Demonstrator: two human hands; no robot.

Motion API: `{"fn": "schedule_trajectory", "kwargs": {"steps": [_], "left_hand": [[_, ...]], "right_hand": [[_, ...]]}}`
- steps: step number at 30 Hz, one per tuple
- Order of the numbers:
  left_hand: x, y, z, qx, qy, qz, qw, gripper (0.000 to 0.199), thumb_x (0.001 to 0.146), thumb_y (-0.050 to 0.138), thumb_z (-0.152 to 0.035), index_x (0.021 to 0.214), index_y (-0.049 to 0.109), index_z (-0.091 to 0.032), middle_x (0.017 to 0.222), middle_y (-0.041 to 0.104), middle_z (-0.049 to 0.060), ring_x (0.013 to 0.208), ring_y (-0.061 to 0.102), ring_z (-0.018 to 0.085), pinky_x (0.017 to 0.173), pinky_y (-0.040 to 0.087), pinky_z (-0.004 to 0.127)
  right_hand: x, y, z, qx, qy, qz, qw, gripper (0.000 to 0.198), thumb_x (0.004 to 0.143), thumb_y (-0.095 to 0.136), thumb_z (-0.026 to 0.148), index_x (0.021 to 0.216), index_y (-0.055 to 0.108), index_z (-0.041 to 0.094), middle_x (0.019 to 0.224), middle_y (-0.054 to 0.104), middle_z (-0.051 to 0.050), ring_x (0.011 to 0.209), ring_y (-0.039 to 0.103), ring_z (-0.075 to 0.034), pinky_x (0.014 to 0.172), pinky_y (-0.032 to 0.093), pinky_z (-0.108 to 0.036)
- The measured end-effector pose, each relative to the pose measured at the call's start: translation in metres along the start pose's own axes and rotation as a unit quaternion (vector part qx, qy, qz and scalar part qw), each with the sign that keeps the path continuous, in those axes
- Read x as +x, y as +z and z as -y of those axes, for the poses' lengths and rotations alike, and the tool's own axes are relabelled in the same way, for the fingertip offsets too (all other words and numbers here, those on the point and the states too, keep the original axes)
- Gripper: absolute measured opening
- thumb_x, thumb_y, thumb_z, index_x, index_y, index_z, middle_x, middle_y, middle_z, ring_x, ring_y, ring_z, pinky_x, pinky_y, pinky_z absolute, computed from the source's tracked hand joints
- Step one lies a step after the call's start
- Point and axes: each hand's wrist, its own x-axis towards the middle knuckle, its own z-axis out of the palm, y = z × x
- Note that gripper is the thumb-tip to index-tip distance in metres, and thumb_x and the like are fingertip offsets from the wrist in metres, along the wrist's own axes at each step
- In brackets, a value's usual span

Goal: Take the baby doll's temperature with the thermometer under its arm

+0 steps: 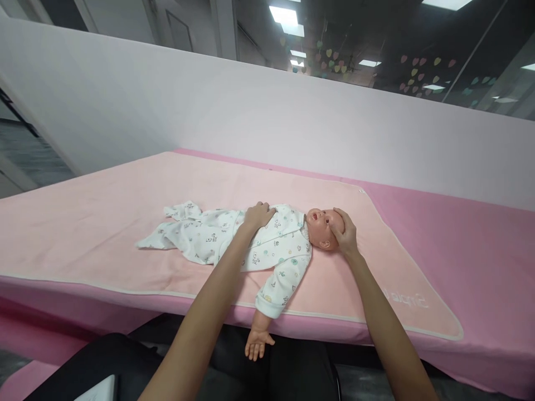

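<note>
A baby doll (pixel 273 245) in a white printed outfit lies on its back, head to the right and legs to the left. My left hand (pixel 259 216) rests palm down on the doll's belly, its fingers lying over the clothing. At the doll's head, my right hand (pixel 346 233) is cupped round the forehead and crown, thumb on the near side and fingers on the far side. The doll's near arm (pixel 259 333) hangs past the front edge, palm showing. Its far arm is hidden.
Under the doll is a peach mat (pixel 125 195) with a pale border, spread over a pink-covered table (pixel 472 262). A white wall (pixel 267 122) stands behind, with dark glass above it. My legs are below the front edge, a white object (pixel 98 390) at lower left.
</note>
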Motion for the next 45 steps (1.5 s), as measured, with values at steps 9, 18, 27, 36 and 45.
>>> {"fn": "schedule_trajectory", "kwargs": {"steps": [9,18,27,36,45], "left_hand": [[0.001,0.001,0.001,0.002,-0.005,-0.001,1.0,0.047,0.083,0.024,-0.045,0.106,0.054,-0.016,0.113,0.055,0.013,0.095,0.057,0.028,0.081,0.042,0.037],[0.001,0.0,0.001,-0.003,-0.001,-0.003,1.0,0.047,0.083,0.024,-0.044,0.106,0.054,-0.016,0.113,0.054,0.013,0.095,0.057,0.029,0.081,0.041,0.037],[0.001,0.001,0.002,-0.005,0.0,-0.004,1.0,0.046,0.083,0.024,-0.044,0.104,0.054,-0.016,0.114,0.054,0.012,0.095,0.057,0.028,0.082,0.041,0.037],[0.0,0.0,0.001,0.002,0.003,-0.006,1.0,0.044,0.083,0.024,-0.042,0.101,0.055,-0.016,0.11,0.055,0.012,0.095,0.057,0.027,0.083,0.041,0.036],[0.0,0.001,0.0,0.001,-0.001,-0.008,1.0,0.047,0.083,0.024,-0.044,0.105,0.055,-0.016,0.113,0.054,0.012,0.096,0.057,0.028,0.082,0.041,0.036]], "right_hand": [[0.002,-0.005,0.001,0.259,0.208,0.129,0.934,0.056,0.062,0.062,0.058,0.104,0.061,0.021,0.111,0.063,-0.007,0.107,0.055,-0.028,0.093,0.043,-0.044],[0.001,-0.025,0.014,0.305,0.24,0.175,0.905,0.05,0.063,0.068,0.041,0.109,0.059,0.022,0.126,0.054,-0.008,0.116,0.049,-0.026,0.099,0.037,-0.044],[0.012,-0.036,-0.033,0.285,0.254,0.089,0.92,0.05,0.06,0.065,0.021,0.11,0.057,0.024,0.114,0.061,-0.006,0.104,0.058,-0.022,0.091,0.046,-0.04],[0.01,0.0,-0.019,0.066,0.008,-0.022,0.998,0.04,0.075,0.052,0.048,0.101,0.061,0.019,0.11,0.063,-0.007,0.108,0.054,-0.024,0.095,0.041,-0.039],[0.01,-0.003,-0.019,0.082,0.068,0.023,0.994,0.055,0.066,0.058,0.059,0.103,0.059,0.019,0.108,0.064,-0.008,0.11,0.052,-0.027,0.095,0.042,-0.04]]}}
